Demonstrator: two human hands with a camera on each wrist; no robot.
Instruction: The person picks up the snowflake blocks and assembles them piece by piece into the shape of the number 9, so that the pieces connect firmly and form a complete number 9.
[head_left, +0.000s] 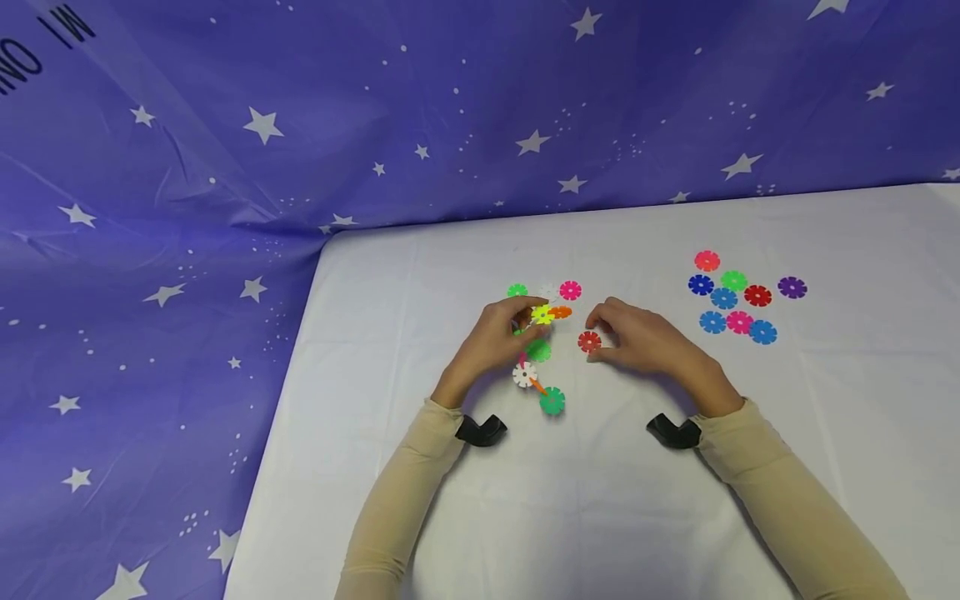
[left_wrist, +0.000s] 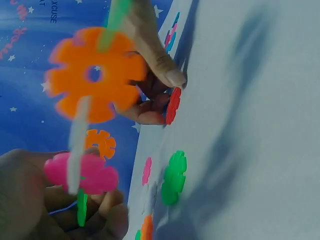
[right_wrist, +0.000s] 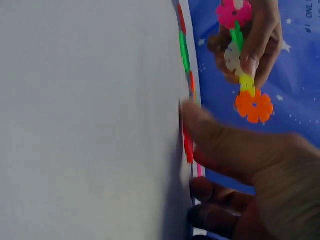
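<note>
My left hand (head_left: 498, 335) grips multicoloured plastic-disc chain (head_left: 544, 317) | right hand (head_left: 641, 337) curls round red plastic disc (head_left: 586, 342), chain's 4 o'clock | likely pickup, needs lift

The head view is bright and evenly lit, with soft shading on the white counter (head_left: 600, 508). Both wrist views are dimmer and greyer: the left shows long, soft-edged shadows and a near orange disc (left_wrist: 117, 65) out of focus (the right hand's (right_wrist: 260, 170) thumb blurs in its own view).
</note>
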